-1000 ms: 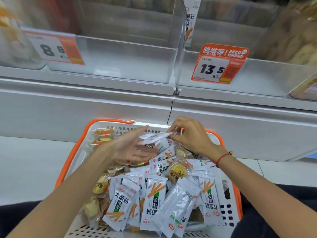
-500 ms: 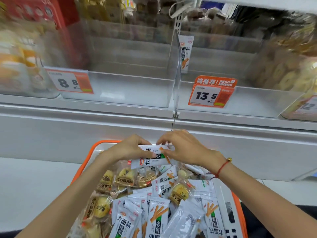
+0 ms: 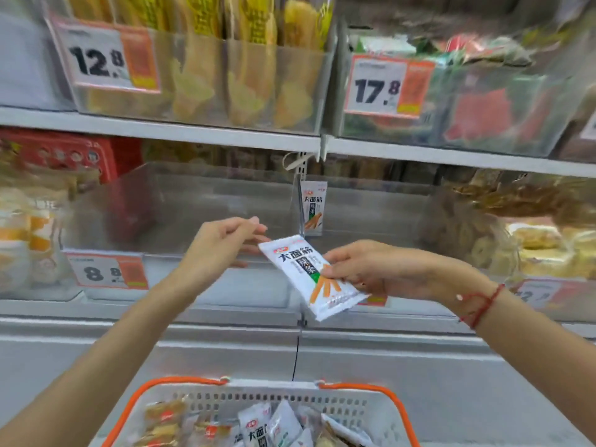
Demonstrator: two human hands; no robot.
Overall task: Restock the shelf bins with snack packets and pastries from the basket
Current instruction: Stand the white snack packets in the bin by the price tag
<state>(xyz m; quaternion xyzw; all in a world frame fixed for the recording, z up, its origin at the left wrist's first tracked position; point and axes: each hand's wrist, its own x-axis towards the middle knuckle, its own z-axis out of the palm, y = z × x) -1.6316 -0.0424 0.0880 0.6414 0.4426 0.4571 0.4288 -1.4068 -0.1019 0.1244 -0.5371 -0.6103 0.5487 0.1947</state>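
Note:
My right hand (image 3: 383, 269) pinches a white snack packet (image 3: 309, 275) with orange sticks printed on it, held tilted in front of the clear shelf bins. My left hand (image 3: 222, 243) hovers just left of the packet's top corner, fingers loosely extended, holding nothing. Behind them are two clear bins: the left bin (image 3: 180, 221) with the 8.8 tag (image 3: 106, 271) and the right bin (image 3: 371, 214), which has one matching packet (image 3: 312, 208) standing against its divider. The white basket with orange rim (image 3: 351, 411) sits below, holding more white packets (image 3: 258, 427) and wrapped pastries (image 3: 164, 421).
The upper shelf carries bins of yellow snacks (image 3: 225, 75) tagged 12.8 and red-green packs (image 3: 467, 101) tagged 17.8. Bins of pastries stand at the right (image 3: 541, 246) and left (image 3: 22, 240). A grey shelf base (image 3: 225, 346) runs between bins and basket.
Both hands rose from the basket up to the bin level carrying one white packet. My left hand let go of it; only my right hand holds it now. The view tilted upward.

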